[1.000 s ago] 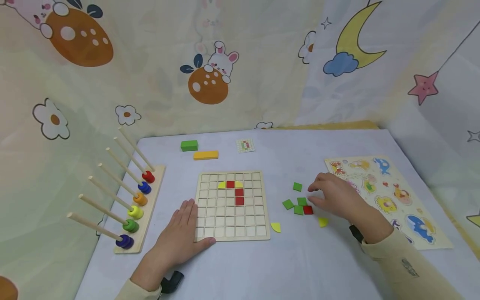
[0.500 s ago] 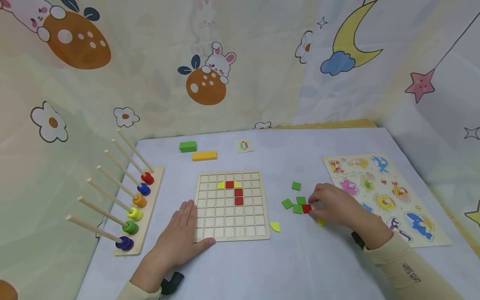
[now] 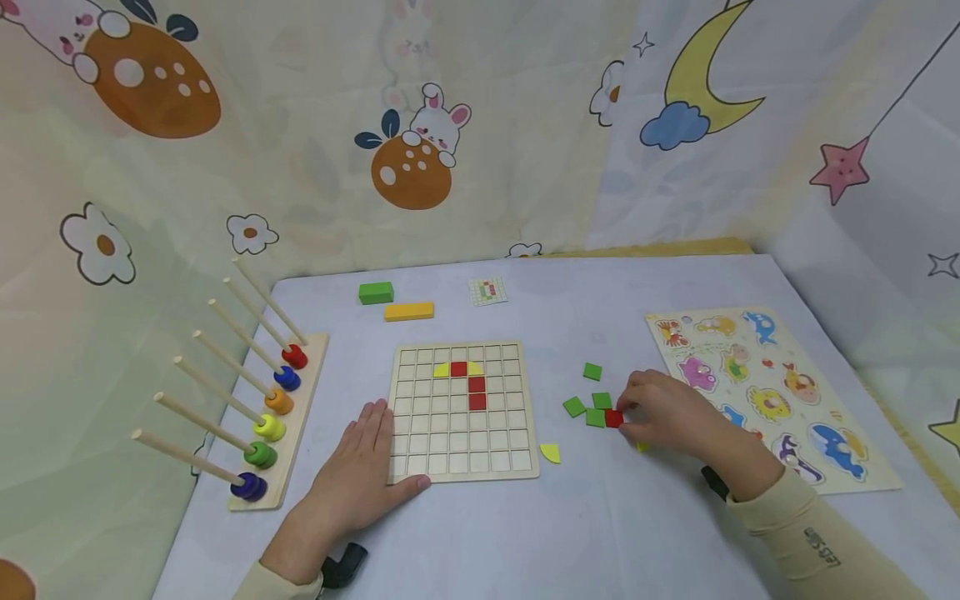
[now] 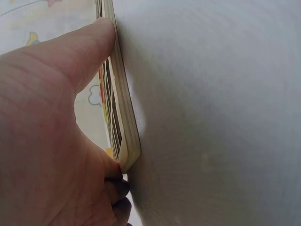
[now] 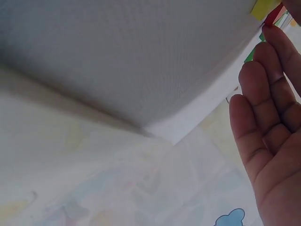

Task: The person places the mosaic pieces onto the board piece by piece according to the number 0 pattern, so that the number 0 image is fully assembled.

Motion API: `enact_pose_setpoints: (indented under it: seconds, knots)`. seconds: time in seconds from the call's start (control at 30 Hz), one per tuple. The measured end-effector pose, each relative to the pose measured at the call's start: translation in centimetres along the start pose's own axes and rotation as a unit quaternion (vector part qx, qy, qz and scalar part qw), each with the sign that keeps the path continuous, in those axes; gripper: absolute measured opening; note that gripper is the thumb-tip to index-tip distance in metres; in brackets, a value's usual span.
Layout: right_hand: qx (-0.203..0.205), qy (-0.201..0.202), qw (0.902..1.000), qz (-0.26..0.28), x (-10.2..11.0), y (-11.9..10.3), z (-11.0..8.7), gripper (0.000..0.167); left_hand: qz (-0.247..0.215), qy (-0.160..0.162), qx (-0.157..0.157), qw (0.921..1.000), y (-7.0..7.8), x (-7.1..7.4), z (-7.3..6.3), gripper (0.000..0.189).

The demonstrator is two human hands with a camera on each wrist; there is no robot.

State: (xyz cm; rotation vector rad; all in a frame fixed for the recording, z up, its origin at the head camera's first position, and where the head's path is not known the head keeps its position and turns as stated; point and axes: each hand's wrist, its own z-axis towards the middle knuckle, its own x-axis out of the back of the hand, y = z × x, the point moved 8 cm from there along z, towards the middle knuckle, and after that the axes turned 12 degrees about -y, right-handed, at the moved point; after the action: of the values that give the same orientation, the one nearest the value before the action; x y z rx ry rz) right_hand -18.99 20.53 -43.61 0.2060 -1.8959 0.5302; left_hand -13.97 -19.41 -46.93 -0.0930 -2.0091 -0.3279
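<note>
A wooden grid board [image 3: 420, 450] lies on the table, with red squares [image 3: 477, 402] and yellow quarter-round tiles [image 3: 442, 370] in its upper cells. My left hand [image 3: 356, 467] rests flat along its left side, fingers straight. The left thumb [image 4: 94, 44] touches the board's front edge in the left wrist view. To the right, my right hand [image 3: 667, 417] pinches a loose red square tile [image 3: 613, 418] between thumb and index finger. Green square tiles [image 3: 596, 417] lie just left of it. Part of a yellow tile [image 3: 642, 447] peeks out under the right hand.
A counting rack with pegs and coloured rings [image 3: 288, 442] stands at left. A green block [image 3: 376, 292], orange block [image 3: 408, 312] and small pattern card [image 3: 488, 291] lie at the back. A sticker-like picture board [image 3: 772, 400] lies at right. A yellow quarter-round tile [image 3: 551, 452] sits beside the grid.
My right hand has come down and slightly toward me onto the red square tile, and its thumb and index finger have closed on it. The left hand has stayed in place.
</note>
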Motion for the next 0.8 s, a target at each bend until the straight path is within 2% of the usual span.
enact_pose_setpoints:
  seconds: [0.33,0.6,0.8]
  knots:
    - [-0.006,-0.006,0.9999,0.005,2.3,-0.4,-0.2,0.018,0.0,0.003,-0.002,1.0,-0.2,0.0,0.0,0.122]
    - [0.015,0.034,0.9993,-0.004,3.6,-1.2,0.2,0.015,-0.008,-0.001,0.0,1.0,-0.2,-0.2,-0.1,0.123]
    - [0.02,0.036,0.9991,-0.004,3.6,-2.0,1.3,0.014,-0.006,-0.002,0.002,1.0,-0.3,-0.4,0.1,0.123]
